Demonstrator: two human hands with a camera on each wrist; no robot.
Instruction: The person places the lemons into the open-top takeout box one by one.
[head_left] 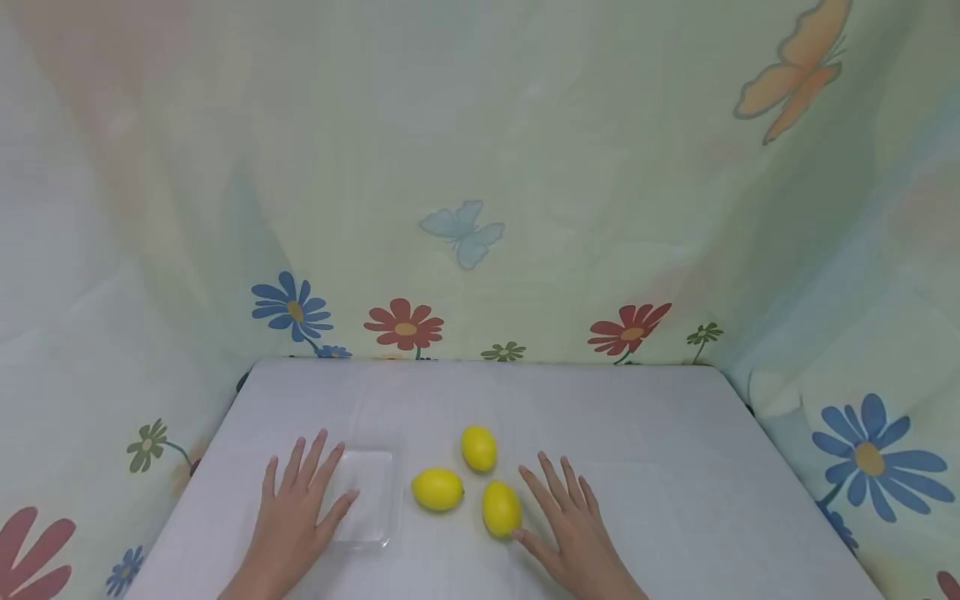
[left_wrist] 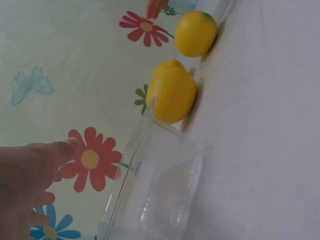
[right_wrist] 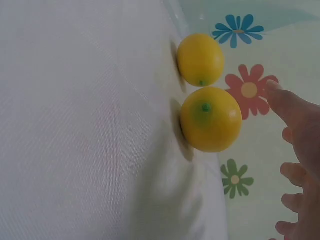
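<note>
Three yellow lemons lie on the white table: one at the left point(head_left: 438, 489), one at the back point(head_left: 478, 448) and one nearest the right hand point(head_left: 501, 509). To their left stands a clear plastic box point(head_left: 367, 496), its upper rim showing in the left wrist view. Over the box's left side my left hand point(head_left: 294, 504) is held with fingers spread, gripping nothing. My right hand point(head_left: 573, 533) has its fingers spread too, thumb tip beside the nearest lemon; the right wrist view shows the thumb point(right_wrist: 285, 100) apart from the lemons point(right_wrist: 211, 120).
The white-covered table point(head_left: 675, 467) has its far edge against a hanging cloth point(head_left: 562, 167) printed with flowers and butterflies. The same cloth closes off the left and right sides.
</note>
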